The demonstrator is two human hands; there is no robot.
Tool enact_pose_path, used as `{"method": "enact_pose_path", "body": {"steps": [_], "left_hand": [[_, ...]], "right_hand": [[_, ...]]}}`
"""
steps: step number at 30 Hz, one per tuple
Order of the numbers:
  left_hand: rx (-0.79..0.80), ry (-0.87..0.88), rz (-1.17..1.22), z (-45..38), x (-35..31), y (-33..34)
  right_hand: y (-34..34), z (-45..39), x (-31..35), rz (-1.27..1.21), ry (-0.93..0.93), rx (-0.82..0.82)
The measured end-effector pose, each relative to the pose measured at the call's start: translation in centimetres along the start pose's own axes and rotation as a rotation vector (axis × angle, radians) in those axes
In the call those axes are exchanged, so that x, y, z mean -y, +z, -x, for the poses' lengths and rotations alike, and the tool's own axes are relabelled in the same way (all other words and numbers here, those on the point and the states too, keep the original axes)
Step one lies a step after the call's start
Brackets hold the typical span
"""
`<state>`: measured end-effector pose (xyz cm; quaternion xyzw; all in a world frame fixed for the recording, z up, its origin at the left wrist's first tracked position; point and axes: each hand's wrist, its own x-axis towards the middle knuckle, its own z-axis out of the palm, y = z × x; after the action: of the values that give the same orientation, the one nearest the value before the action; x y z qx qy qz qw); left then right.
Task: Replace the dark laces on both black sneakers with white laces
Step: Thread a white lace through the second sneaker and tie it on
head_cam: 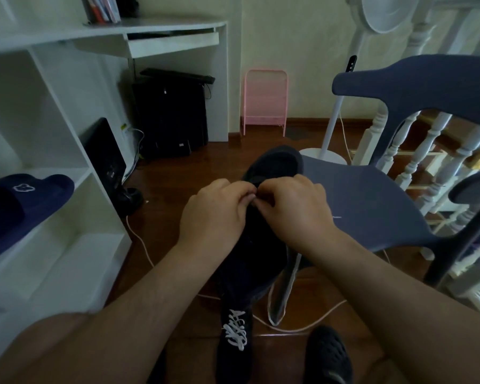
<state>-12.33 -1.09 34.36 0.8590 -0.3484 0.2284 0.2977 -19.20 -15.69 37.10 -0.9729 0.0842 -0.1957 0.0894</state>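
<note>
Black sneaker [263, 217] sits on the near edge of the blue chair seat [372, 206], long axis running away from me, toe far, heel overhanging near. Left hand [214, 212] and right hand [294, 209] meet over its eyelets, fingertips pinched together, I'd guess on the white lace [284, 286] trailing below the seat. Both equally near. Second sneaker [234, 342], already white-laced, on the floor below.

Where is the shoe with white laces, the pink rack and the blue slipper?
shoe with white laces [234, 332]: head view, on its laced top.
pink rack [265, 101]: head view, on the middle of its frame.
blue slipper [20, 206]: head view, on its strap.
</note>
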Motion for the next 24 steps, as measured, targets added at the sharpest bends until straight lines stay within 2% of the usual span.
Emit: {"method": "enact_pose_path", "body": {"steps": [4,8,15,20,24], "left_hand": [[0.057,-0.072,0.104,0.4,-0.8,-0.7],[0.004,-0.080,0.130,0.5,-1.1,-0.5],[0.012,-0.063,0.109,0.6,-1.3,-0.8],[0.073,-0.029,0.098,0.5,-1.3,-1.4],[0.017,-0.004,0.169,1.1,-1.9,-1.0]], "right_hand": [[-0.1,-0.1,-0.6,-0.101,0.082,-0.012],[-0.3,-0.4,-0.8,-0.024,0.117,-0.034],[0.0,-0.1,-0.6,-0.028,0.019,-0.223],[-0.3,0.1,-0.6,0.038,-0.025,-0.278],[-0.5,-0.1,-0.6,0.064,-0.080,-0.313]]}}
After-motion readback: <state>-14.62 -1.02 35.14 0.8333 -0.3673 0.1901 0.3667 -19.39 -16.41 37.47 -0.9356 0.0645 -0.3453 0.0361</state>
